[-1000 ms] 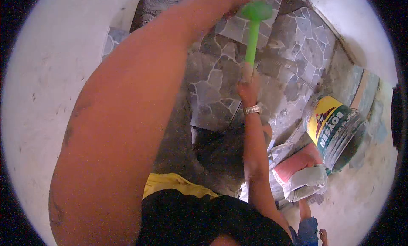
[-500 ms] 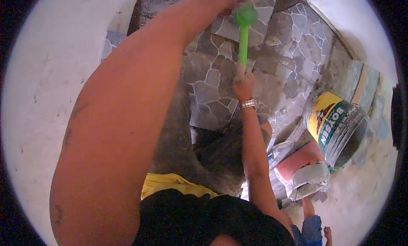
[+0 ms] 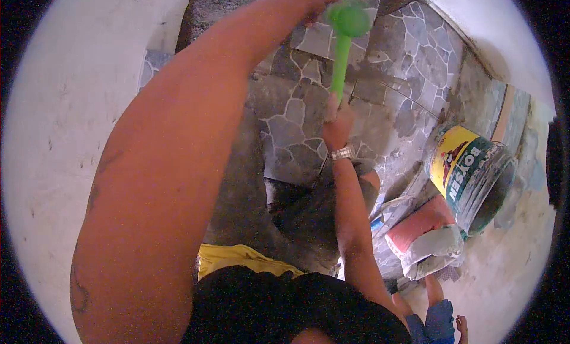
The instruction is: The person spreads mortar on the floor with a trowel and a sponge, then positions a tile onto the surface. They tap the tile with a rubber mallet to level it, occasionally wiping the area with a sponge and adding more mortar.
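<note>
My right hand [image 3: 338,127], with a watch [image 3: 342,152] on its wrist, is wrapped round the handle of a green mallet [image 3: 340,65]. The mallet's head, a little blurred, is at the top of the view over a stone-patterned floor tile [image 3: 314,40]. Beside the head, at the upper edge, is my left hand [image 3: 310,0]. It is partly cut off by the frame; its visible fingers reach out over the same tile and appear apart, holding nothing I can see. More patterned tiles [image 3: 291,127] lie below and right of the mallet.
At right a Boysen paint bucket [image 3: 460,166] lies tilted, its mouth toward the lower right. Next to it is a red and white sack [image 3: 424,231]. Another person's legs in blue shorts [image 3: 438,320] show at lower right. White walls [image 3: 53,136] stand on both sides.
The mallet's head has shifted slightly right and looks larger, closer to the camera. My right hand has moved slightly left and down in view. My left hand stays near the tile.
</note>
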A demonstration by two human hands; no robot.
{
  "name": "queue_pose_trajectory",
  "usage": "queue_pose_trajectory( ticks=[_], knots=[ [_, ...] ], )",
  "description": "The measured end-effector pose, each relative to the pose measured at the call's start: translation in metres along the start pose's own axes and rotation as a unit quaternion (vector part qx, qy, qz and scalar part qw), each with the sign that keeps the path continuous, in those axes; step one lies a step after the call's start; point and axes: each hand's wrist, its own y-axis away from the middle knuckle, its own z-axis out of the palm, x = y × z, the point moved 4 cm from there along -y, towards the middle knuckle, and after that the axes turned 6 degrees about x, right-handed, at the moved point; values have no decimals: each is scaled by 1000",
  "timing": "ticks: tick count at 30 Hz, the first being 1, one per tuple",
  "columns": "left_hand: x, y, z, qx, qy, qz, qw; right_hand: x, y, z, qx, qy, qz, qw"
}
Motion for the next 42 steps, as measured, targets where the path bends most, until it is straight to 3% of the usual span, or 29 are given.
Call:
queue_pose_trajectory(
  ticks=[3, 5, 7, 9, 10, 13, 14, 16, 22, 25, 27, 31, 34, 35, 38, 40, 42],
  knots=[
    [-3, -15, 11, 14, 19, 8, 1000, 9, 4, 4, 33, 57, -79, 995],
    [0, 1, -9, 15, 36, -3, 999, 10, -10, 2, 18, -31, 18, 999],
    [4, 4, -10, -6, -17, 0, 1000, 2, -12, -11, -49, -206, 255, 943],
    [3, 2, -9, 0, -35, 7, 999, -3, -11, -12, -10, -35, 73, 997],
    [-1, -5, 0, 15, -28, 16, 999, -5, -7, -9, 12, 52, -20, 998],
    [-11, -36, 37, 62, -75, 1, 995, 44, 5, 25, -104, 90, -10, 990],
    [-16, -40, 43, 79, -106, -15, 991, 39, -4, 20, -75, 78, -42, 993],
    [-30, -25, 77, 106, -100, 37, 989, 25, -9, 1, -23, 51, -97, 994],
    [-26, 37, 80, 111, -69, 70, 989, 26, -7, 2, -50, 36, -42, 997],
    [-22, 37, 79, 97, -57, 50, 992, 38, -9, 10, -93, -37, 194, 976],
    [-23, 25, 72, 77, -51, 29, 995, 48, -7, 22, -83, -25, 161, 983],
    [-32, -7, 71, 72, -41, -13, 996, 43, -10, 14, -106, -52, 190, 975],
    [-28, -7, 65, 87, -51, -35, 994, 40, -13, 12, -37, -89, 76, 992],
    [-25, -2, 66, 84, -57, -40, 994, 41, -8, 12, -30, -122, 76, 989],
    [-25, -1, 71, 113, -63, -44, 991, -12, -27, -28, -20, -194, 102, 975],
    [-21, -2, 67, 88, -61, -58, 993, -36, -35, -48, -35, -196, 146, 969],
    [-16, 11, 50, 40, -44, -63, 996, -13, -15, -17, 13, -116, 67, 991]
  ],
)
